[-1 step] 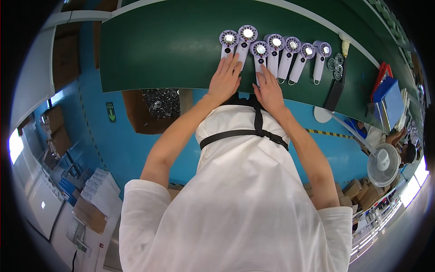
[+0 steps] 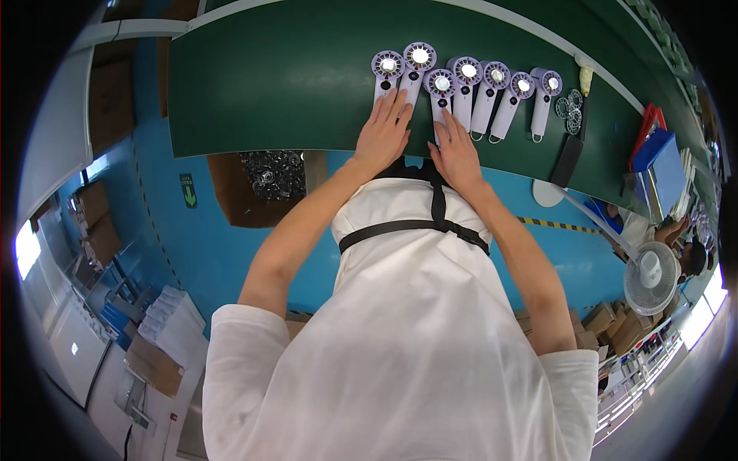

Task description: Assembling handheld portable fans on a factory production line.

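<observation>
left hand, right hand, flat on handheld fans

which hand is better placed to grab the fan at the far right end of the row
Right, probably. The right hand lies flat on the third fan's handle, nearer the far-right fan. The left hand rests on the two leftmost fans, farther away.

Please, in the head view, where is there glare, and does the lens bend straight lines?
Head view: glare whitens the round heads of the fans lying in a row on the green table; the table's front edge curves strongly from fisheye distortion; the left hand and right hand look sharp, evenly lit; the picture's corners are black.
</observation>
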A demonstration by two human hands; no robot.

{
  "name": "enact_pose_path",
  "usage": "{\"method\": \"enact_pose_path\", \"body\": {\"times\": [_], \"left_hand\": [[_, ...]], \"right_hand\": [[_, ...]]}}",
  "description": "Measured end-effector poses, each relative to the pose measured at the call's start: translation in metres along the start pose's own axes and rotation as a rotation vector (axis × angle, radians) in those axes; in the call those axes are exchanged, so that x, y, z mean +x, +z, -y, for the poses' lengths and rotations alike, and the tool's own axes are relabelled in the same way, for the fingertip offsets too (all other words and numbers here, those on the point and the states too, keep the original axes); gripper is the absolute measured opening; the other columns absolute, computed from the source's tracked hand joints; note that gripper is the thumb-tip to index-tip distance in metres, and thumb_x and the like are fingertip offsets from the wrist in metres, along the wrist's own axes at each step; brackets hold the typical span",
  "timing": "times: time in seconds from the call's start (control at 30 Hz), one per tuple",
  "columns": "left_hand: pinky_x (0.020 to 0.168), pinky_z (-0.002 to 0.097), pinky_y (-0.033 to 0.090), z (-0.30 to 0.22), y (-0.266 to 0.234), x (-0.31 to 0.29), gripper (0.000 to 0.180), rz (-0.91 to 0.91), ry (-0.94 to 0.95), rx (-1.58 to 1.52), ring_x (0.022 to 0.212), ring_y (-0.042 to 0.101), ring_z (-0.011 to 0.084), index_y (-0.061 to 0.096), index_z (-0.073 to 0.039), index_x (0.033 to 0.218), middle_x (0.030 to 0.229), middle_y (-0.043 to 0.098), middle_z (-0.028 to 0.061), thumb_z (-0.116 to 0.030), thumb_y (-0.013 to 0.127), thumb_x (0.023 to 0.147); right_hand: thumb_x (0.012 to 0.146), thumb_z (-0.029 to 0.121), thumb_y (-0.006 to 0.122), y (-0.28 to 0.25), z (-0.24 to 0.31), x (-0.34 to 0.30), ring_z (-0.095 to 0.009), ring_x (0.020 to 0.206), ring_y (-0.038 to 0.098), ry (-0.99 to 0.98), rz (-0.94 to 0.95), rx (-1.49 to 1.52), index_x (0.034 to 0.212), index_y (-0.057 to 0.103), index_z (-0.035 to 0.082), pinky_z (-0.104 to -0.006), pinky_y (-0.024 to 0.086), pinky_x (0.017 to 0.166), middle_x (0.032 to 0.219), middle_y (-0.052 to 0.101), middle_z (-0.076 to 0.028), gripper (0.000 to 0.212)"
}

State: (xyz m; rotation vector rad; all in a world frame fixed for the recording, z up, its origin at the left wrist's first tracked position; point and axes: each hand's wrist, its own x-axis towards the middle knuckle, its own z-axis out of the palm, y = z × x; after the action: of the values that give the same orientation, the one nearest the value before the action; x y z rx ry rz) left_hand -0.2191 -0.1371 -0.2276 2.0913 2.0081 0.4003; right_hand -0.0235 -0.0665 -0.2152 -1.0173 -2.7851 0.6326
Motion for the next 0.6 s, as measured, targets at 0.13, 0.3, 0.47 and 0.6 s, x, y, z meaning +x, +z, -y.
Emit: {"method": "enact_pose_path", "body": {"times": [0.13, 0.3, 0.47, 0.6], "left_hand": [[0.117, 0.0473, 0.025, 0.000, 0.007, 0.014, 0.055, -0.003, 0.039, -0.009, 0.140, 0.034, 0.0372, 0.048, 0.002, 0.131, 0.149, 0.036, 0.0221, -0.021, 0.067, 0.084], [0.117, 0.0481, 0.025, 0.000, 0.010, 0.020, 0.055, 0.026, 0.046, -0.009, 0.138, 0.037, 0.0369, 0.048, 0.002, 0.131, 0.150, 0.036, 0.0213, -0.022, 0.066, 0.085], [0.116, 0.0507, 0.025, 0.001, 0.003, 0.024, 0.055, 0.046, 0.093, 0.101, 0.133, 0.042, 0.0387, 0.049, 0.001, 0.131, 0.148, 0.038, 0.0234, -0.024, 0.067, 0.085], [0.115, 0.0505, 0.027, -0.010, -0.003, 0.028, 0.057, 0.116, 0.054, 0.140, 0.127, 0.045, 0.0364, 0.049, -0.003, 0.131, 0.147, 0.039, 0.0218, -0.026, 0.070, 0.084]], "right_hand": [[0.088, 0.025, 0.067, -0.001, 0.003, -0.001, -0.043, 0.136, 0.036, -0.042, 0.078, -0.154, 0.134, 0.047, -0.004, -0.0485, 0.033, 0.113, 0.150, 0.032, -0.027, 0.058], [0.089, 0.030, 0.065, 0.001, 0.004, -0.004, -0.044, 0.140, 0.031, -0.035, 0.125, -0.170, 0.137, 0.044, -0.005, -0.0499, 0.027, 0.116, 0.152, 0.027, -0.029, 0.062], [0.090, 0.023, 0.065, -0.001, 0.003, 0.002, -0.046, 0.133, 0.039, 0.115, -0.125, -0.025, 0.131, 0.047, -0.005, -0.0504, 0.033, 0.113, 0.147, 0.033, -0.030, 0.053], [0.090, 0.022, 0.066, 0.005, -0.014, 0.011, -0.045, 0.129, 0.044, 0.186, -0.268, -0.046, 0.128, 0.047, -0.005, -0.0508, 0.038, 0.108, 0.143, 0.039, -0.030, 0.050]]}}
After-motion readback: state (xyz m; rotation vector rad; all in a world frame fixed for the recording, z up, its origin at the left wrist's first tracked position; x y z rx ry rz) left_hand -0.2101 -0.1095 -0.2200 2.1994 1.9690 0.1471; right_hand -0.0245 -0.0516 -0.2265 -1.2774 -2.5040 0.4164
